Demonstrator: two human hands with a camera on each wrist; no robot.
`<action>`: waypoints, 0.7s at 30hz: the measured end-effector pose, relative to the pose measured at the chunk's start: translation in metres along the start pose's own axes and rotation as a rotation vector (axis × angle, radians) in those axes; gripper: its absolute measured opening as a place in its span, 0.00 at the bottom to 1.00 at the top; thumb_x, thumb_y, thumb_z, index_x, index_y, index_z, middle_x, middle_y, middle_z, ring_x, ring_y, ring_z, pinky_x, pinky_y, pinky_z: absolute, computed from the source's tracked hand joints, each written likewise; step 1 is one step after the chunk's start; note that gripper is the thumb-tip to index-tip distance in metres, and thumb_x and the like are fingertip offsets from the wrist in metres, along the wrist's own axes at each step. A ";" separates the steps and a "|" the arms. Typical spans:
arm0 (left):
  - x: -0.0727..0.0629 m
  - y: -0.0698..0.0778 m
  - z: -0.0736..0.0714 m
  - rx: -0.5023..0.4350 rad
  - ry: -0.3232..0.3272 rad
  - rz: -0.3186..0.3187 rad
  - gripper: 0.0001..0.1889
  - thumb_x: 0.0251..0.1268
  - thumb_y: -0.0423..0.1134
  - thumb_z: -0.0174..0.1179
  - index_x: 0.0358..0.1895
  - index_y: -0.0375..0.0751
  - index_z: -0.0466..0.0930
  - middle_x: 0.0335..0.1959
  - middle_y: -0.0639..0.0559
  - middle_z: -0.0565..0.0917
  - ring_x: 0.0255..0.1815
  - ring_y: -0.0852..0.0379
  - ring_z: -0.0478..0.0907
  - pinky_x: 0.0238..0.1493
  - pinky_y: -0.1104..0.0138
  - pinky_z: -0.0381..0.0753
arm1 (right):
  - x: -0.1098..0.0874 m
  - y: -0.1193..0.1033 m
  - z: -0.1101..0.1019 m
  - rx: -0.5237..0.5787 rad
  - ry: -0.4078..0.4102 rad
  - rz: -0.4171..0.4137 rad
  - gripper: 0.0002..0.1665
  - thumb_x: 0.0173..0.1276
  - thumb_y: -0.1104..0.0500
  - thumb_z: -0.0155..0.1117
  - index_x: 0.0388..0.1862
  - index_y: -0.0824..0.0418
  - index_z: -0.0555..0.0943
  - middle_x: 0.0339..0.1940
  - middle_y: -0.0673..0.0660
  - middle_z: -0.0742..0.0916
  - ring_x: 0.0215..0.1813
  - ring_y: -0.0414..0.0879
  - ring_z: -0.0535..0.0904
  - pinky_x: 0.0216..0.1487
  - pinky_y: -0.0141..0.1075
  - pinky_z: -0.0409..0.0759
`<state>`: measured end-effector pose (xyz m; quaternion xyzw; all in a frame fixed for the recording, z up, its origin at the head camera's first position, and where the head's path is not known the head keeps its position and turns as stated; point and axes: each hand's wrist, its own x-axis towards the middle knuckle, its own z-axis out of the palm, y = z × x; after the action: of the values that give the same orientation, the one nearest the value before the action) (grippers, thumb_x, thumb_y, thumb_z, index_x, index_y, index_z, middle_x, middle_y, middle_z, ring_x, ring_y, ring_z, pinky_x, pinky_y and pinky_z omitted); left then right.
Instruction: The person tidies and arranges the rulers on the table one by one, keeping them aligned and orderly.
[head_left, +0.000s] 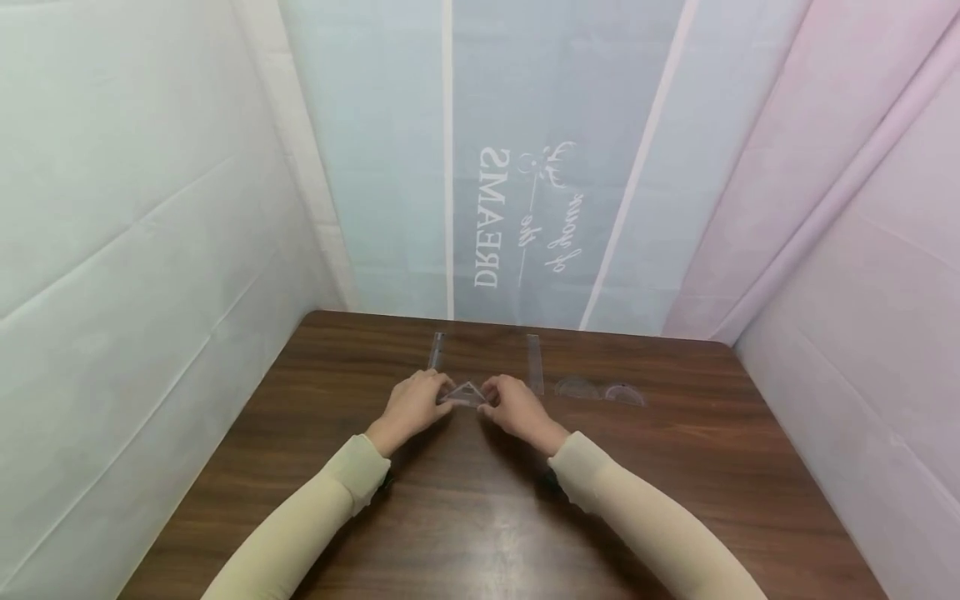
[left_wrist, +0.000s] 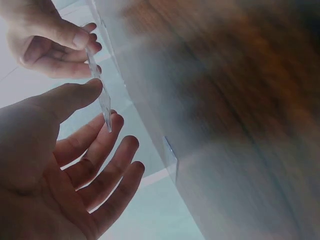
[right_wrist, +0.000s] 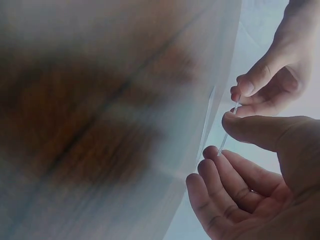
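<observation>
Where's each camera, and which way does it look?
Head: on the head, looking forward and down at the table; left grip, right grip and sleeves show.
Left wrist: on that wrist, looking along that grip at the clear triangle; both grips show.
Right wrist: on that wrist, facing the same triangle; both grips show.
Both wrist views share the triangle, nearly edge-on.

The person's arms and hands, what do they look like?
The sleeves are long, plain and pale cream, with wide cuffs. The left hand and right hand are bare. Something dark peeks out under each cuff, too small to name.
</observation>
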<state>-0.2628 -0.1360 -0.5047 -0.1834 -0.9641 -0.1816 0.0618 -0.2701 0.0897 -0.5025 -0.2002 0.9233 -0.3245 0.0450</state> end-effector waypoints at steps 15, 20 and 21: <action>-0.052 -0.008 -0.014 0.009 0.051 0.091 0.13 0.64 0.46 0.80 0.47 0.48 0.90 0.38 0.59 0.84 0.38 0.59 0.80 0.38 0.64 0.81 | -0.031 -0.024 0.011 0.014 -0.065 -0.148 0.16 0.70 0.62 0.79 0.54 0.64 0.88 0.39 0.51 0.86 0.39 0.41 0.81 0.41 0.34 0.81; -0.068 -0.015 -0.019 0.006 0.061 0.116 0.13 0.62 0.45 0.81 0.46 0.49 0.90 0.37 0.61 0.84 0.37 0.61 0.79 0.36 0.65 0.80 | -0.038 -0.034 0.018 0.001 -0.102 -0.167 0.17 0.70 0.62 0.78 0.56 0.64 0.88 0.39 0.50 0.85 0.38 0.39 0.79 0.42 0.33 0.80; -0.070 -0.016 -0.020 0.004 0.062 0.116 0.13 0.62 0.45 0.81 0.46 0.49 0.90 0.37 0.61 0.84 0.37 0.62 0.79 0.36 0.65 0.80 | -0.039 -0.035 0.018 0.001 -0.104 -0.172 0.18 0.70 0.63 0.78 0.57 0.65 0.88 0.39 0.50 0.85 0.38 0.39 0.79 0.42 0.33 0.80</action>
<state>-0.2031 -0.1805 -0.5047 -0.2333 -0.9499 -0.1814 0.1022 -0.2189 0.0696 -0.4970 -0.2956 0.8989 -0.3168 0.0651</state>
